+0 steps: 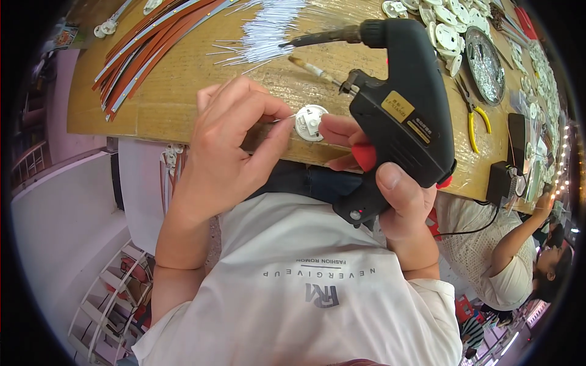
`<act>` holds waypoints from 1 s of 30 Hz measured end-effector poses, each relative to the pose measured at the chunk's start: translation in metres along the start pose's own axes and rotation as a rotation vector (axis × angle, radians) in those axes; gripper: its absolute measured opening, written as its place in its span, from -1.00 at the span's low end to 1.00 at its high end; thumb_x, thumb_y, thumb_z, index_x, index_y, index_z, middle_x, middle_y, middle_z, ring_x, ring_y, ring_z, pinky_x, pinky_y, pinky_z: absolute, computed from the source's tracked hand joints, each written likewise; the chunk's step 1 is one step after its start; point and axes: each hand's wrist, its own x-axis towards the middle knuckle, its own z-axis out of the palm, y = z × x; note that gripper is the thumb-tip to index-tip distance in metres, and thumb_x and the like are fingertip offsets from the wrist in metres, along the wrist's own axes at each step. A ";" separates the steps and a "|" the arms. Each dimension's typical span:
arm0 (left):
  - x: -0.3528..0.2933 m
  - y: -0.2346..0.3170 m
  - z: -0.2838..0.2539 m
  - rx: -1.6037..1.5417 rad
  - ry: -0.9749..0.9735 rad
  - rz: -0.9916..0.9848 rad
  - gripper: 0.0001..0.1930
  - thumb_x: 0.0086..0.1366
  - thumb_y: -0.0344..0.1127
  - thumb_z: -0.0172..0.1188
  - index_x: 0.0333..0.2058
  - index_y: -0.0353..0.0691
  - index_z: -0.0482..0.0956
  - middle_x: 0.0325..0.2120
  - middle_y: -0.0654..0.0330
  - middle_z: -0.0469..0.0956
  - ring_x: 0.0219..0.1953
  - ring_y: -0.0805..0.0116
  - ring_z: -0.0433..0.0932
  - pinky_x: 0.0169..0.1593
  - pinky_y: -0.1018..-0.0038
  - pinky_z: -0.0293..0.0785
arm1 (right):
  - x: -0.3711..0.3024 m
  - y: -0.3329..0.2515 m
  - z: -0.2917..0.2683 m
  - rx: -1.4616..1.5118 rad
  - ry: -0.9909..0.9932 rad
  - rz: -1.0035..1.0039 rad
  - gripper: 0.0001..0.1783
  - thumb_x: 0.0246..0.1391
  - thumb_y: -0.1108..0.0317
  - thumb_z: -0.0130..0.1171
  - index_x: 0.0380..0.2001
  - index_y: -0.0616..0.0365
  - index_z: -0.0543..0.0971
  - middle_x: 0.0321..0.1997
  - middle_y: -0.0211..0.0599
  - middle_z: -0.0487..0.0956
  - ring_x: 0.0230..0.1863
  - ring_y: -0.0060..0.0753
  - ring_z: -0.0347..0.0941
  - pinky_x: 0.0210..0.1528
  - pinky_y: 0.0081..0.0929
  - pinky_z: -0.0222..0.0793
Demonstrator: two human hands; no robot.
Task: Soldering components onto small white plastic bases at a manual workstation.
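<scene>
The left hand [235, 137] pinches a thin wire [284, 119] against the round white socket [310, 122] at the bench [183, 73] edge. The right hand [390, 195] grips a black soldering gun [400, 116] bearing a yellow rectangular label [398, 106].

Right hand [390, 183]: palm and most fingers hidden behind the black soldering gun [397, 116]; only the thumb and two fingertips show, one on the red trigger [365, 157]. Left hand [229, 143]: fingertips curl out of sight; what they pinch is a thin wire [284, 119], too fine to tell where it ends. Small white round part [310, 122]: right edge covered by a right fingertip; its detail too small to read. Gun's tip [287, 44] merges with the pile of white wires [268, 27], contact unclear. Round metal dish [485, 64]: contents blurred. Co-worker [519, 256] at lower right cut off by the rim; hand [545, 201] partly hidden by clutter. Table's [183, 73] far edge cropped.
</scene>
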 end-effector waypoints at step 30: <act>0.008 -0.010 0.024 -0.435 0.097 0.028 -0.92 0.24 -0.56 0.31 -0.28 -0.37 0.64 -0.29 0.13 0.59 -0.27 0.36 0.57 -0.18 0.50 0.49 | 0.004 0.008 -0.007 0.001 -0.094 -0.050 -0.29 0.04 -0.08 0.28 0.03 0.35 0.52 0.34 0.28 0.41 0.37 0.18 0.37 0.21 -0.17 0.50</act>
